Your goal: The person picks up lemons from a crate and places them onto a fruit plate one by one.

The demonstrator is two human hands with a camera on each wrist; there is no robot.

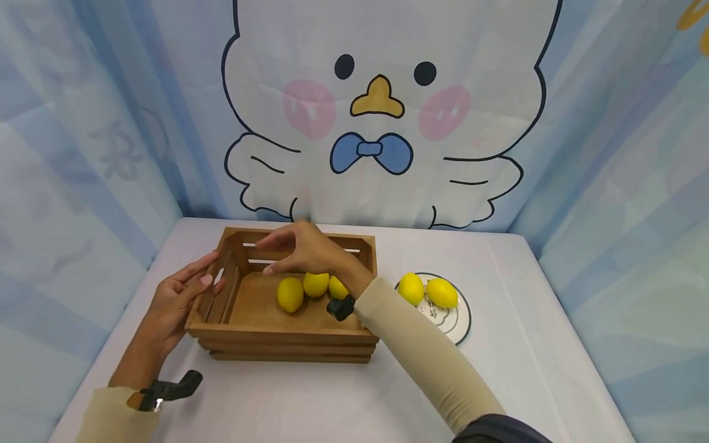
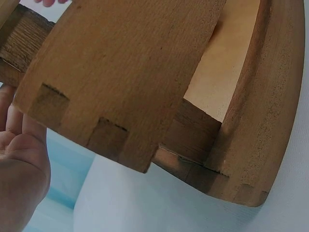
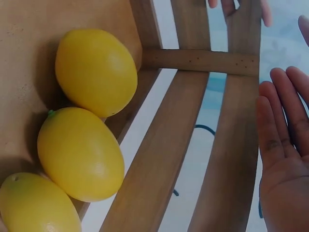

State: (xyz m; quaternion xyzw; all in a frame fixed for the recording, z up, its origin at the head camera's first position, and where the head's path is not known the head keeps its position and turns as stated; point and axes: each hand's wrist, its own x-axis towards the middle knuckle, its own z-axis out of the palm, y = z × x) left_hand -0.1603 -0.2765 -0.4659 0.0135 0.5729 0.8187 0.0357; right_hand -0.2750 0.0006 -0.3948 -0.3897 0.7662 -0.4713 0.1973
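A slatted wooden crate (image 1: 288, 344) stands on the white table, with three yellow lemons inside. In the head view these are the left lemon (image 1: 290, 295), the middle lemon (image 1: 316, 285) and the right lemon (image 1: 338, 287), partly hidden by the right wrist's camera. My left hand (image 1: 176, 301) grips the crate's left end, its fingertips showing at the slats in the right wrist view. Over the crate's back part, my right hand (image 1: 304, 249) hovers with fingers spread from the thumb and nothing between them. The right wrist view shows the lemons (image 3: 96, 72) touching in a row.
To the crate's right lies a white dark-rimmed plate (image 1: 458, 326) bearing two more lemons, one on the left (image 1: 411, 288) and another on the right (image 1: 442, 293). My right forearm passes in front of the plate. A printed curtain (image 1: 376, 197) hangs behind the table.
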